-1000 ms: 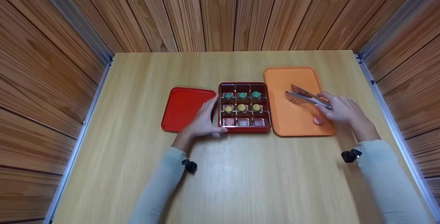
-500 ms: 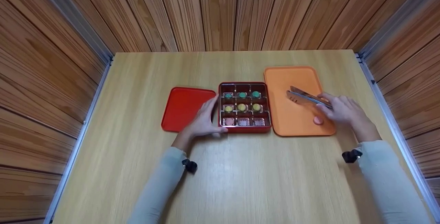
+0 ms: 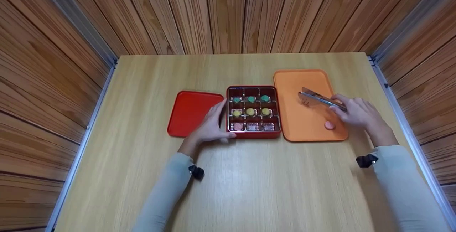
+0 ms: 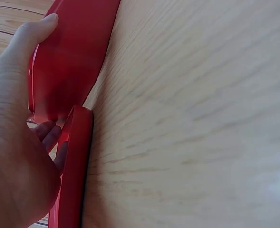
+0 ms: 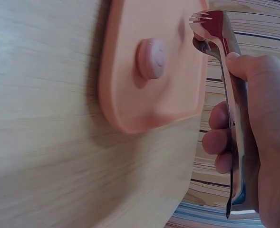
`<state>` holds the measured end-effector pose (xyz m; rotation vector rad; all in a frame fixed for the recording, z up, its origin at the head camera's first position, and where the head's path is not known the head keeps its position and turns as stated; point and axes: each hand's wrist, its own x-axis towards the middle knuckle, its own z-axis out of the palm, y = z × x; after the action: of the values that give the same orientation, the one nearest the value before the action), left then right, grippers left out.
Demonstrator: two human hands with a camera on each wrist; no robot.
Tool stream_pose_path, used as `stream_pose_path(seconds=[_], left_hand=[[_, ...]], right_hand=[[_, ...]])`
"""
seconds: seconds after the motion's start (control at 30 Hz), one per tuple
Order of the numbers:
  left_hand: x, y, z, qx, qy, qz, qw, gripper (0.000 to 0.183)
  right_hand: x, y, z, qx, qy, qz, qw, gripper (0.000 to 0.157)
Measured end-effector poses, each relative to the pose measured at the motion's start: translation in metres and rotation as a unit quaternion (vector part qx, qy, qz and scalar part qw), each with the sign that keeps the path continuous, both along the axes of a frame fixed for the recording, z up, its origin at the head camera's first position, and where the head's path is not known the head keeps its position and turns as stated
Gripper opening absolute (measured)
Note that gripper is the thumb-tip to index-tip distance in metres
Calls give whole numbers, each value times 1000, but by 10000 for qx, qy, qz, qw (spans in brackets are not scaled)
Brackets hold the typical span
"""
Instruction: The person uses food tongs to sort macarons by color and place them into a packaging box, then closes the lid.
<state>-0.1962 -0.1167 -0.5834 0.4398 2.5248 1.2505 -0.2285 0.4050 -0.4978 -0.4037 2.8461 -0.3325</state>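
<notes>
Tongs (image 5: 240,152), metal, held slanting above orange tray (image 3: 310,132) on right, tips slightly apart and pointing far left. Right hand (image 3: 358,113) grips handle end, thumb on one arm, fingers curled round other. Pink round piece (image 3: 329,125) lies on tray's near right part, apart from tips; any marking on its top too blurred to read. Dark red box (image 3: 254,135) mid-table, just left of tray, 3x3 compartments: green pieces (image 3: 250,98) across far row, yellow pieces (image 3: 250,112) across middle row, second pink piece (image 3: 238,127) in near left; patterned bottoms show in near middle and near right. Left hand (image 3: 209,128) touches box at near left corner, thumb along near side, fingers along left side, thumb and fingers apart. Red lid (image 3: 190,111) lies left of box, partly hidden by left hand. Light sleeves (image 3: 165,189), black devices (image 3: 196,172) at wrists. Wood-grain table (image 3: 249,182), plank-patterned walls (image 3: 228,14).
</notes>
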Motion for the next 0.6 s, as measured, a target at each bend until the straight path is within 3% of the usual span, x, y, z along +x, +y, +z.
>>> stream_pose_path(seconds=[0.6], left_hand=[[0, 0, 1, -33, -4, 0, 10000, 139]], right_hand=[[9, -24, 15, -342, 440, 202, 9982, 48]])
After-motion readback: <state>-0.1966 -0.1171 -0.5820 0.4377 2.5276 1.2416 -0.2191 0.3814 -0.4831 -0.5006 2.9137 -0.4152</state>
